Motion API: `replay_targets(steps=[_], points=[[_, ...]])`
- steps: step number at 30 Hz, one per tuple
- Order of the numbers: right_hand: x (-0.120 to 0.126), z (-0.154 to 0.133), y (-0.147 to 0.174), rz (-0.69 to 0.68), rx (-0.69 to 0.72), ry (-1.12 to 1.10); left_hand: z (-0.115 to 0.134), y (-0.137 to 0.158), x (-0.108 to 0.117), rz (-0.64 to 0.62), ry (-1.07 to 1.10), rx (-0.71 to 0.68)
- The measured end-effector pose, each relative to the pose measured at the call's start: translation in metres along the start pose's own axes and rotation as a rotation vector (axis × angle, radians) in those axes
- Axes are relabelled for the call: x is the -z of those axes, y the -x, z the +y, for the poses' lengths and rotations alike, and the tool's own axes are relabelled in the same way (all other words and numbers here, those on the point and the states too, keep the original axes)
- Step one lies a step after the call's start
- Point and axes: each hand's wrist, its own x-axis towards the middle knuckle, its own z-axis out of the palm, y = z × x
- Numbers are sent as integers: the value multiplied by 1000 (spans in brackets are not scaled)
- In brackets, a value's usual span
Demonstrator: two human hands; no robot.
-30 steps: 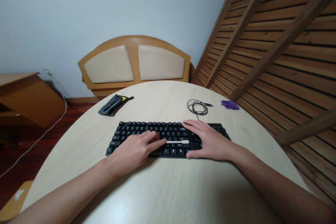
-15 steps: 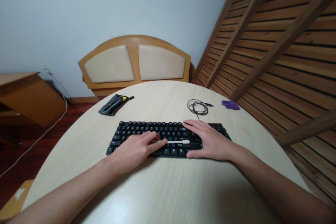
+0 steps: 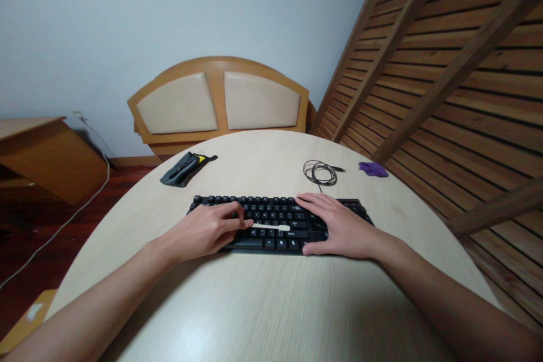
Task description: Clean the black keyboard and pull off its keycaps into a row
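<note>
A black computer keyboard (image 3: 271, 216) lies flat on the round table, its right part covered by my right hand (image 3: 339, 226). That hand spans the keyboard, thumb at the front edge and fingers at the back edge, holding it. My left hand (image 3: 212, 227) is over the keyboard's left half, thumb and fingers pinched on a thin white swab (image 3: 271, 227). The swab points right, and its thicker tip is over the keys near the Enter and Shift area. Whether the tip touches a key I cannot tell.
The coiled black cable (image 3: 320, 173) lies behind the keyboard. A dark grey zip pouch (image 3: 180, 171) with a yellow patch is at the back left of the pale table (image 3: 263, 305). A purple cloth (image 3: 373, 169) lies at the back right, near the slatted wooden panel (image 3: 458, 79).
My left hand has shifted left with the swab, whose tip has moved left across the keys. My right hand stays on the keyboard.
</note>
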Motion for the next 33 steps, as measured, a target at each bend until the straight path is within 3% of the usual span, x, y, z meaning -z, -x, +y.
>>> replay_targets(steps=[18, 33], points=[[2, -2, 0, 4, -7, -17, -11, 7, 17, 24, -23, -22], [3, 4, 2, 28, 6, -56, -10, 4, 4, 82, -20, -67]])
